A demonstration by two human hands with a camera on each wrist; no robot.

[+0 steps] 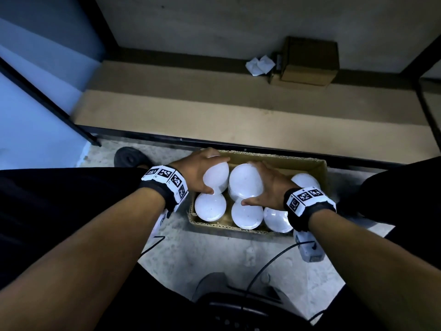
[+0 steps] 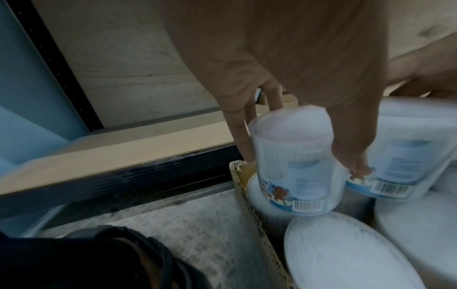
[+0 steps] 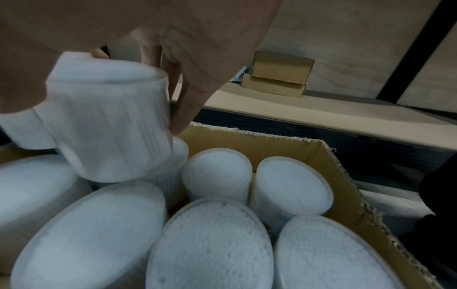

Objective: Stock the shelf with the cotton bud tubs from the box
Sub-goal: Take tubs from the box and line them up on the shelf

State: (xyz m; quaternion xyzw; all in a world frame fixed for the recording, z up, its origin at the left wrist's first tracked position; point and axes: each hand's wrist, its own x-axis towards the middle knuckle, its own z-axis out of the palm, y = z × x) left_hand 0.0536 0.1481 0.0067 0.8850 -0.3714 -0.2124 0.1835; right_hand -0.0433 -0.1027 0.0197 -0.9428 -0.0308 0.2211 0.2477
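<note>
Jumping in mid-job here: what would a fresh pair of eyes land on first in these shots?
The bright white cotton bud tubs packed in the open cardboard box on the floor. Each hand grips one: the left hand a tub at the box's far left, the right hand one in the middle. Beyond, the shelf holds only small brown boxes and crumpled paper.

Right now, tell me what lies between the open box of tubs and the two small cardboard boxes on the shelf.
Only bare shelf board and its black front edge, shown in the head view.
</note>
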